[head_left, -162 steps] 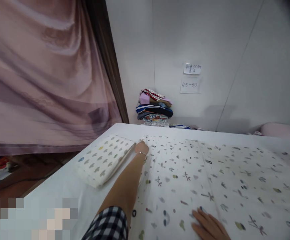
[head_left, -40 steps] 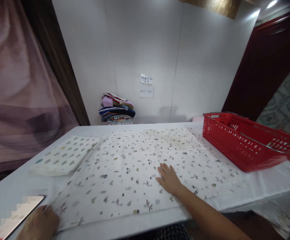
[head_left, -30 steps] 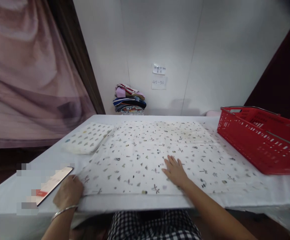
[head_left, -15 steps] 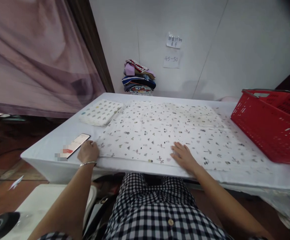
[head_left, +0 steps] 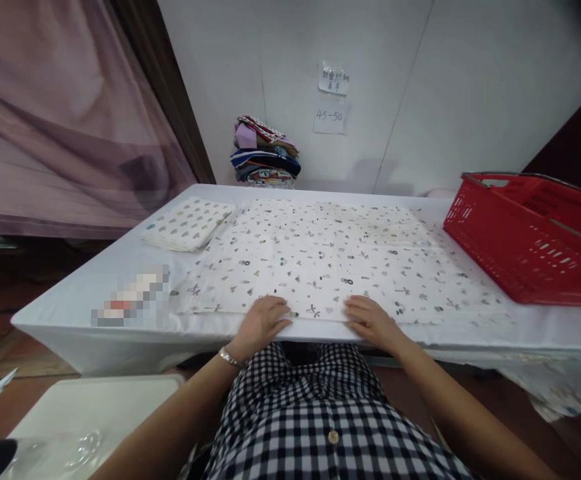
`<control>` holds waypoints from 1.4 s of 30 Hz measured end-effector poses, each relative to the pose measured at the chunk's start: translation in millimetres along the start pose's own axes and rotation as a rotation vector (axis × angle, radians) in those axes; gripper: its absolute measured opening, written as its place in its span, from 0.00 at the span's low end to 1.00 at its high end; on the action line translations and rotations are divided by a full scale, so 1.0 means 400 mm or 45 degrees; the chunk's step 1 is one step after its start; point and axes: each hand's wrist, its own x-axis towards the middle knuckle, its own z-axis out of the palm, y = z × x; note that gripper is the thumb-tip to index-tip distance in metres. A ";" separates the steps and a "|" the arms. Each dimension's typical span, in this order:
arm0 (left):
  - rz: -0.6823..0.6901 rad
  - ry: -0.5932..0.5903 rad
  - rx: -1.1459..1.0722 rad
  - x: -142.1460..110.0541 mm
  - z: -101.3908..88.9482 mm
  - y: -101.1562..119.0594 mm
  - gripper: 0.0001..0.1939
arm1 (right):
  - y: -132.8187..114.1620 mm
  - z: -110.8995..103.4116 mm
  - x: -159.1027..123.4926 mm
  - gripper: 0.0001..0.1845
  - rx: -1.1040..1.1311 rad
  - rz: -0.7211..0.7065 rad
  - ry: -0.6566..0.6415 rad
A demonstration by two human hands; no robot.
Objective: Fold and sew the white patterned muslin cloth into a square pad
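Both hands (head_left: 265, 319) rest at the near edge of the palm-tree-print cloth (head_left: 305, 257).
The cloth lies spread on the white-covered table (head_left: 70, 297), between a folded cloth with grey motifs (head_left: 187, 223) and a red plastic basket (head_left: 535, 247). The left hand has its fingers loosely extended, thumb apart; the right hand (head_left: 373, 325) lies with fingers stretched over the edge, and neither visibly pinches fabric. With hands placed so, light, even pressure outward from the middle should suit best, as hard pushing would likely ruck such thin-looking fabric.
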 end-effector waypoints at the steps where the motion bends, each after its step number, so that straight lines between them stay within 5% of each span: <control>1: 0.024 -0.027 -0.002 0.009 0.009 0.016 0.12 | 0.002 0.002 0.000 0.19 -0.018 -0.022 -0.003; 6: 0.058 -0.119 0.052 0.045 0.017 0.030 0.13 | 0.005 0.009 0.002 0.20 -0.020 -0.032 0.045; 14: 0.016 -0.040 -0.018 0.046 0.024 0.022 0.13 | -0.009 0.001 0.015 0.20 0.005 0.058 0.093; 22: 0.175 0.047 0.356 0.086 -0.017 0.024 0.12 | -0.027 -0.007 0.019 0.19 -0.216 0.087 0.295; 27: 0.339 -0.173 0.336 0.071 -0.002 0.015 0.09 | -0.020 0.011 0.004 0.18 -0.282 0.025 0.048; 34: 0.186 -0.237 0.288 0.060 0.000 0.029 0.12 | -0.025 0.000 0.004 0.17 -0.237 0.011 -0.054; 42: 0.269 -0.309 0.196 0.063 -0.002 0.003 0.14 | -0.033 -0.038 0.019 0.16 -0.299 -0.018 -0.303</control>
